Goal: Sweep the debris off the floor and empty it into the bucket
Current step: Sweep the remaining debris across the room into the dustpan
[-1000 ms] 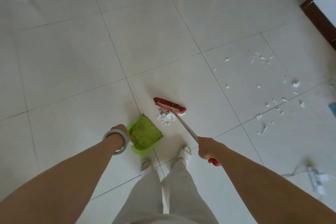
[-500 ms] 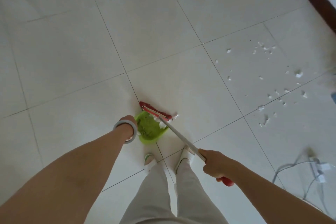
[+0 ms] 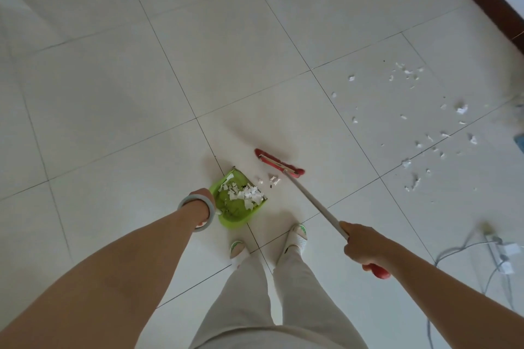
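The broom (image 3: 279, 163) had drawn back off the pan (image 3: 233, 215) since half a second earlier, leaving scraps (image 3: 246, 194) heaped inside and a few strays (image 3: 273, 179) just outside its lip. The right hand (image 3: 364, 246) was clamped round the handle; the left hand (image 3: 202, 200) sat behind the pan, fingers hidden (grip unclear). Best keep the lip flat to the floor (image 3: 113, 93) and flick the strays in with short strokes; more scatter (image 3: 462, 109) lay well right. No bucket showed.

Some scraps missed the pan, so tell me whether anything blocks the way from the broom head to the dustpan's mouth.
Nothing visible does. Between the red broom head and the green dustpan lie only the stray white scraps on bare tile. The scattered debris farther right is off that line.
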